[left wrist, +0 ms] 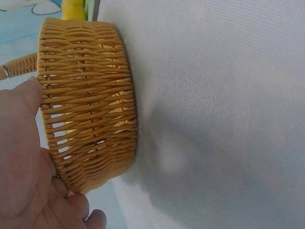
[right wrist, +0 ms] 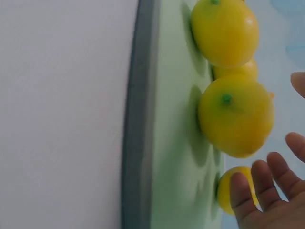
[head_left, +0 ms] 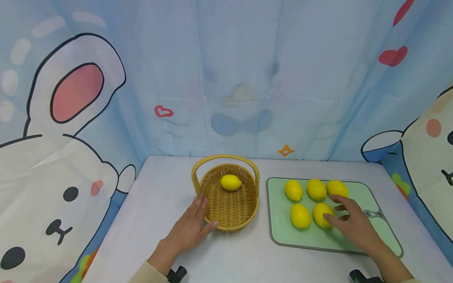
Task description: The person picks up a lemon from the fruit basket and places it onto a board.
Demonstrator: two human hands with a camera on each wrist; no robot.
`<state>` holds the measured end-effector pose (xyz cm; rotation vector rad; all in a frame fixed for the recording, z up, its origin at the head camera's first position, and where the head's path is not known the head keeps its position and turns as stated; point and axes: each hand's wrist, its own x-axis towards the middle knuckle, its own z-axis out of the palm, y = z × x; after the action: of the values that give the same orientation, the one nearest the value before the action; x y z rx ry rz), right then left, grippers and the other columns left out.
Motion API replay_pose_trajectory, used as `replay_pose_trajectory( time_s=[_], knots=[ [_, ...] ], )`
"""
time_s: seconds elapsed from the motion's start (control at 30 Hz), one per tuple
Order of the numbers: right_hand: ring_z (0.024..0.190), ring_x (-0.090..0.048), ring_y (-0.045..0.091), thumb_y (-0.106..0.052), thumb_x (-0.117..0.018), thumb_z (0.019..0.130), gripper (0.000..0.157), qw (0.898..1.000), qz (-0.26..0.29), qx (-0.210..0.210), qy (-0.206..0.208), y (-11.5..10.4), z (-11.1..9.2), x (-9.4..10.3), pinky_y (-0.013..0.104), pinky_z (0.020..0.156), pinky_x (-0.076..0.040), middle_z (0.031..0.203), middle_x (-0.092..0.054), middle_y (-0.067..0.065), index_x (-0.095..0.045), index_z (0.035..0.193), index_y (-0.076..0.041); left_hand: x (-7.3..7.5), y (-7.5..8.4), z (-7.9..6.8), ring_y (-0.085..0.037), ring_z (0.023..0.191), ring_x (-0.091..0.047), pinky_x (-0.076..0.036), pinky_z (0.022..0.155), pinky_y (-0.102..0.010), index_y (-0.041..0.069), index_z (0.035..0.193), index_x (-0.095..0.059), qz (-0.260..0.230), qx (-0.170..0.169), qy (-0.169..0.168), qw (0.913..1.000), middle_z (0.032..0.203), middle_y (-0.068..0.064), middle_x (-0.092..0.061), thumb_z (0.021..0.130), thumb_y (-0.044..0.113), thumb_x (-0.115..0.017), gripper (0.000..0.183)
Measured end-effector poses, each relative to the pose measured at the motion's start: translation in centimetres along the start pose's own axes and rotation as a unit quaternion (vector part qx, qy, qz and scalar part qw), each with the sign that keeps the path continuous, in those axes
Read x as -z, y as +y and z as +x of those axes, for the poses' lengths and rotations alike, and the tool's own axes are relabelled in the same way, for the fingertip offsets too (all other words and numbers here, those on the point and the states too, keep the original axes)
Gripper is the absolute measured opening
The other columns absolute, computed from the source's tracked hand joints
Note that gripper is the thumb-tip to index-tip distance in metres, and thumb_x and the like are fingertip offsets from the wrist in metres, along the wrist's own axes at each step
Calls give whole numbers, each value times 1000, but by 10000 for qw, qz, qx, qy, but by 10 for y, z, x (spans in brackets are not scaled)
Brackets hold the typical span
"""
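Observation:
A yellow lemon lies inside a round wicker basket with an arched handle. My left hand rests against the basket's left side, its fingers extended along the rim; the left wrist view has the thumb on the woven wall. Several more lemons sit on a pale green cutting board to the right. Over the board, my right hand spreads thumb and fingers beside the nearest right lemon. In the right wrist view, a gap shows between those fingers and the closest lemon.
The board has a grey rim and a cut-out handle at its right. A white cloth covers the table. Behind it hangs a blue curtain with cartoon prints. Dark wrist-camera mounts show at the lower edge.

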<state>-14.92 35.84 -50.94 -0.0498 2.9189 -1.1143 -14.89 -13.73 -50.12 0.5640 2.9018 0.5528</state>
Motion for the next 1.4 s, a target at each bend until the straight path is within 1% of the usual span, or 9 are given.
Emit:
replay_pose_trajectory(
  time_s=[0.07,0.4,0.47,0.63,0.73,0.9,1.07,1.23,1.4],
  knots=[
    [122,-50,42,-38,-73,102,75,9996,45,168,208,-3,0,-1,9,76,-45,151,-41,30,-39,155,5,0,0,0,-34,164,-12,-24,131,-50,0,167,-21,9,11,-9,10000,178,-16,-6,109,61,-44,88],
    [124,-50,40,-25,-77,99,70,9935,216,687,883,-27,2,-7,4,84,-42,150,-45,27,-42,154,1,2,1,0,-35,164,-12,-23,131,-50,-1,167,-21,1,-13,-3,10000,178,-17,-7,109,62,-43,88],
    [124,-49,33,-24,-78,99,69,9916,316,789,972,-35,2,-8,3,86,-42,150,-46,24,-43,154,-2,2,2,0,-35,164,-12,-23,131,-50,-1,167,-21,14,-11,-7,10000,178,-17,-7,109,62,-43,88],
    [118,-48,-1,-18,-79,97,64,9858,684,1115,1054,-61,3,-19,0,93,-39,148,-50,16,-48,153,-7,2,2,0,-35,164,-12,-24,131,-50,0,167,-20,68,1,-19,10000,178,-17,-6,109,63,-43,89],
    [117,-47,-10,-10,-80,95,62,9789,959,1489,1016,-78,5,-30,1,98,-39,145,-53,14,-51,150,-7,2,1,0,-35,164,-12,-25,131,-51,0,167,-20,78,7,-24,10000,178,-16,-6,109,64,-41,90],
    [118,-52,-5,1,-79,91,61,9648,1338,2084,887,-107,10,-49,6,103,-42,142,-55,10,-54,146,-8,2,1,0,-34,164,-12,-25,131,-50,0,167,-20,82,-3,-28,10000,178,-16,-6,108,68,-38,92],
    [121,-55,5,1,-79,92,59,9537,1568,2490,617,-135,16,-69,14,104,-49,141,-57,2,-56,144,-14,2,0,0,-35,164,-12,-24,131,-50,-1,167,-20,60,-22,-12,10000,178,-16,-6,108,66,-40,91],
    [125,-56,10,-7,-79,94,59,9513,1516,2679,164,-162,22,-92,30,105,-55,144,-57,1,-55,146,-19,1,0,0,-35,164,-12,-25,131,-51,0,167,-20,48,-15,-11,10000,178,-16,-5,109,64,-42,89],
    [132,-57,21,-13,-79,95,60,9471,1549,2801,-225,-187,39,-115,44,109,-54,150,-55,5,-54,149,-21,1,-1,0,-36,164,-12,-26,130,-52,0,168,-20,47,-12,-35,10000,178,-15,-4,109,63,-43,89]
  ],
)
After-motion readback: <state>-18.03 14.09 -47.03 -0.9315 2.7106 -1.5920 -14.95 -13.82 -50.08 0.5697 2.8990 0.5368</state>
